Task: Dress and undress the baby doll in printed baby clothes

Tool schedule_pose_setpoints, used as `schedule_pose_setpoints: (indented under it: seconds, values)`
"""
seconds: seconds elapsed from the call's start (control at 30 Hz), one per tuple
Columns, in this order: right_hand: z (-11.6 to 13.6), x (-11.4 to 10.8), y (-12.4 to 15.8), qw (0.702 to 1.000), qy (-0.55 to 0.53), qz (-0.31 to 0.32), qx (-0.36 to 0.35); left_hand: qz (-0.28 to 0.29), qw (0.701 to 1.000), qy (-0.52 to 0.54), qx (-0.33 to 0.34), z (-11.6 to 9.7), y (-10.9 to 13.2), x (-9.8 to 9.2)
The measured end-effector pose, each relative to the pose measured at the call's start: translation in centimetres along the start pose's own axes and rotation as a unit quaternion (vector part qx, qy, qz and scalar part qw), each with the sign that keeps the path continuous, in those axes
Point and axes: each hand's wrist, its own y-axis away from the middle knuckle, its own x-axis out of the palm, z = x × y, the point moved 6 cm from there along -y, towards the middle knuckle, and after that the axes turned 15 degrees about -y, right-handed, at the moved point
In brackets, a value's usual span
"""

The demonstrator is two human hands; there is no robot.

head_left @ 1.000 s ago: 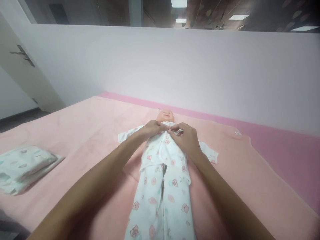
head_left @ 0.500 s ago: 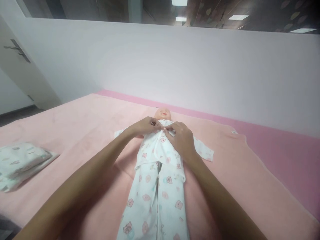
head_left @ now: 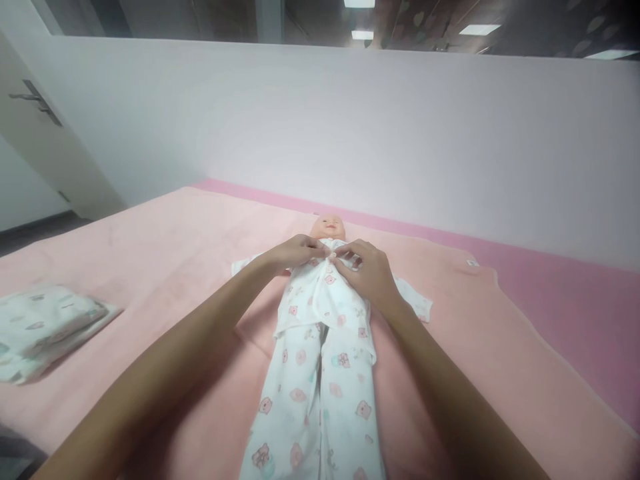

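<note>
A baby doll lies on its back on a pink blanket, its head toward the wall. It wears a white printed top and matching trousers. My left hand pinches the front of the top at the upper chest. Facing it, my right hand has thumb and fingers closed on the same front edge, beside a small pale fastening. The fingertips of both hands nearly meet there. Both of the doll's sleeves stretch out sideways on the blanket.
Folded white printed cloth lies at the left on the blanket. Behind the bed surface stands a white wall with a window above. A door is at the far left. A darker pink surface shows at the right.
The view has shifted slightly, so the doll and hands appear a little farther right. Both hands stay at the upper chest of the top, with fingers slightly rearranged.
</note>
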Motion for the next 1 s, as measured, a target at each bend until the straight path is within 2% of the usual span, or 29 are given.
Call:
schedule_pose_setpoints:
  seconds: [0.2,0.3,0.47,0.6,0.7,0.77,0.87,0.93,1.0]
  values:
    - [1.3,0.2,0.4,0.995,0.099,-0.012,-0.030,-0.030,0.999,-0.021,-0.010,0.4,-0.4,-0.1]
    - [1.3,0.3,0.5,0.992,0.115,-0.016,-0.037,-0.044,0.998,-0.048,0.019,0.1,-0.5,0.0]
    - [1.1,0.4,0.6,0.991,0.124,-0.025,-0.045,-0.081,0.992,-0.060,0.079,0.0,-1.3,0.4]
    - [1.1,0.2,0.6,0.993,0.114,-0.027,-0.032,-0.149,0.980,-0.105,0.084,0.3,-1.5,0.2]
    - [0.8,-0.1,0.0,0.996,0.084,-0.014,-0.018,-0.156,0.976,-0.127,0.080,0.4,-1.3,0.1]
    - [0.1,-0.7,-0.9,0.999,0.044,-0.012,0.010,-0.141,0.978,-0.131,0.076,0.5,-1.3,-0.1]
    - [-2.4,-1.7,-2.6,0.992,-0.025,-0.006,0.120,-0.146,0.977,-0.134,0.073,0.5,-1.6,-0.8]
    - [-4.0,-1.6,-3.7,0.980,-0.059,0.052,0.185,-0.179,0.969,-0.149,0.087,0.1,-2.1,-1.4]
    - [-4.8,-1.2,-4.5,0.970,-0.073,0.122,0.199,-0.197,0.960,-0.167,0.112,-0.3,-2.7,-1.6]
